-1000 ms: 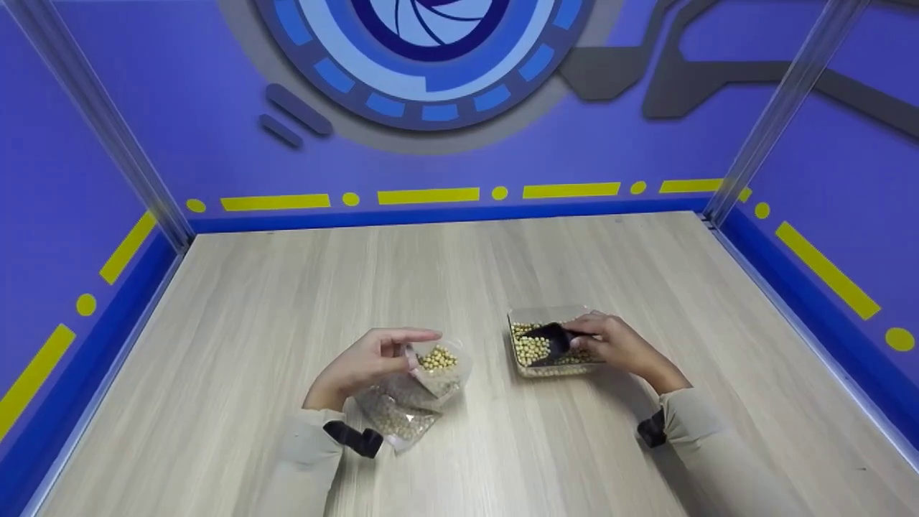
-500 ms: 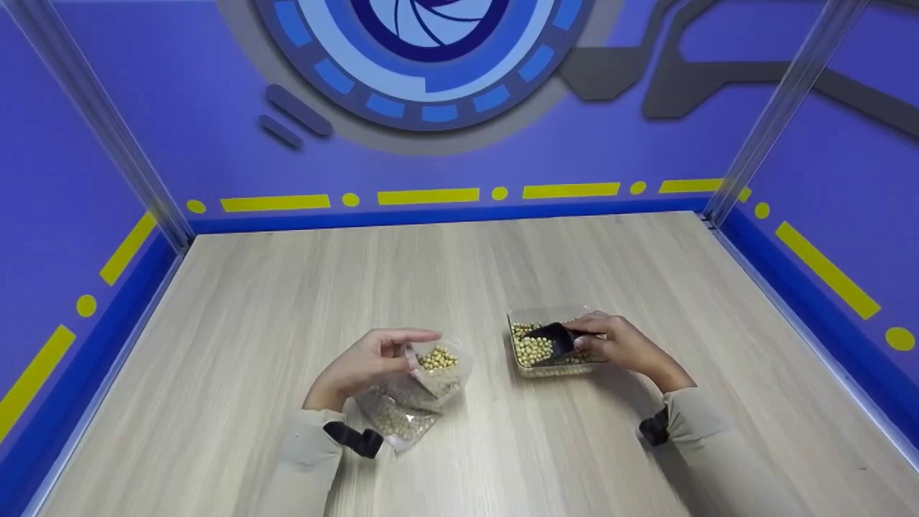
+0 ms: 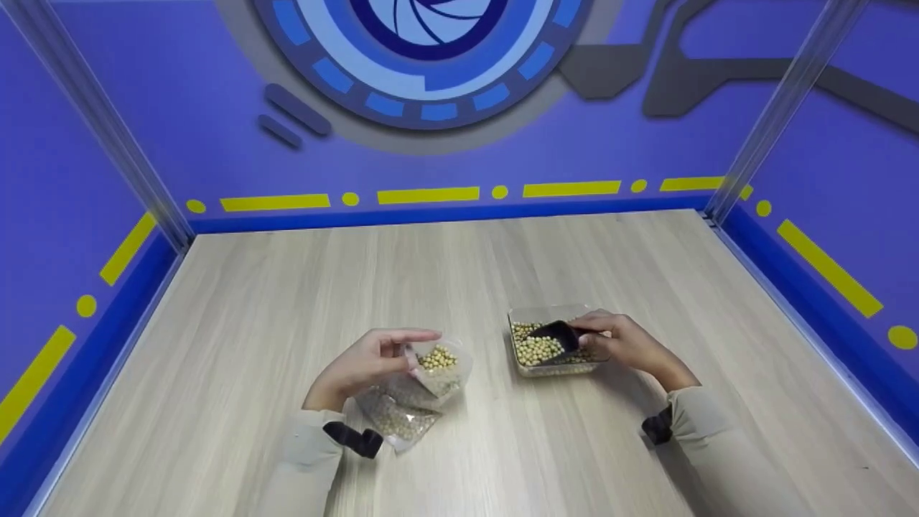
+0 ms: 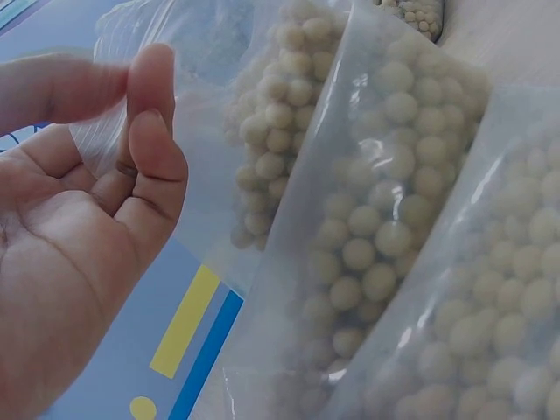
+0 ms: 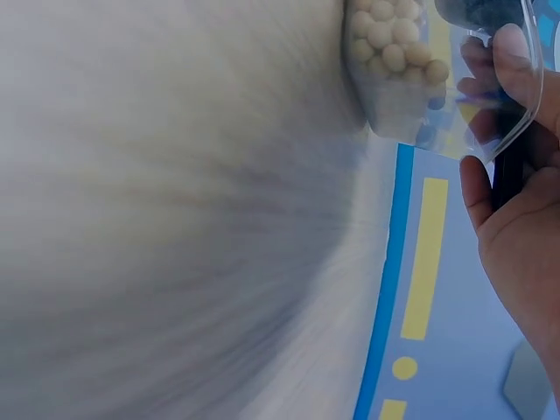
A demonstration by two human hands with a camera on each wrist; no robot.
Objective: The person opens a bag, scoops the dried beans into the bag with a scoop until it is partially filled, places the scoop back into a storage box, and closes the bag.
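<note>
My left hand (image 3: 362,362) pinches the rim of an open clear plastic bag (image 3: 454,377), its mouth showing round yellowish soybeans (image 3: 438,358). In the left wrist view, thumb and fingers (image 4: 150,83) grip the bag's upper edge. Just nearer to me lies another filled clear bag (image 3: 402,420). To the right, my right hand (image 3: 623,343) holds a black scoop (image 3: 563,334) by its handle, inside a clear plastic box (image 3: 549,371) of soybeans. Beans lie at the scoop's mouth. The right wrist view shows the hand (image 5: 529,219) partly through the box's clear wall (image 5: 481,131).
A pale wood-grain table (image 3: 344,280) carries everything. Blue printed panels (image 3: 179,143) with yellow markings enclose it at the back and both sides, with metal posts at the corners. Bare tabletop lies between bag and box.
The scoop has shifted slightly right and tilted back in the box, with more beans showing at its mouth. The right hand moved right with it. My left hand and the bags stay put.
</note>
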